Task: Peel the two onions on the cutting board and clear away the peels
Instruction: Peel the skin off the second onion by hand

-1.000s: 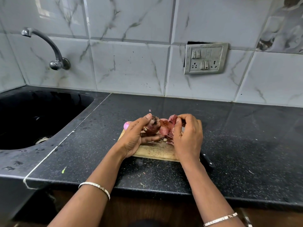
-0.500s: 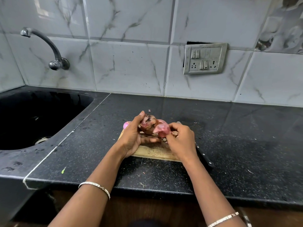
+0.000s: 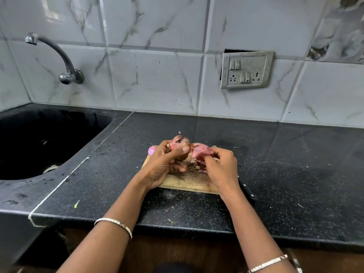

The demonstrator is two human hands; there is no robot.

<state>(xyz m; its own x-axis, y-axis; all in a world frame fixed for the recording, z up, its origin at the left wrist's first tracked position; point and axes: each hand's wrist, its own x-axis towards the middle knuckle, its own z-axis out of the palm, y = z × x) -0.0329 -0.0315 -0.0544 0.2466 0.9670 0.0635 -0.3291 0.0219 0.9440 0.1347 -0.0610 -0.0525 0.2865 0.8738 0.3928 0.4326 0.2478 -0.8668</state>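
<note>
Starting at far left: black sunken sink (image 3: 23, 174), with a curved metal tap (image 3: 59, 56) on the marbled tile wall above it.

Black speckled stone counter (image 3: 295, 174) runs rightward from the sink.

Small smooth pink-purple onion (image 3: 151, 150) lies at the far-left corner of the board and is mostly hidden behind the left hand.

Left hand (image 3: 163, 168), with a silver bangle on its wrist, is curled round the second onion, thumb pressed on its near face.

Dark-smudged red onion with papery skin (image 3: 178, 142) is held just above the board. Its long axis appears to run roughly left to right, with a pale stub end pointing left.

Loose pink flap of onion peel (image 3: 201, 151) reaches rightward from that onion's right side.

Small heap of peel scraps (image 3: 195, 166) lies on the board between the hands.

Pale wooden cutting board (image 3: 187, 183) lies flat on the counter.

Right hand (image 3: 221, 168), also bangled, has its fingertips pinched on the peel flap.

Black riveted knife handle (image 3: 248, 191) lies just beside the board's right edge — blade hidden.

Grey metal switch-and-socket plate (image 3: 246, 70) is set in the wall, upper right.
</note>
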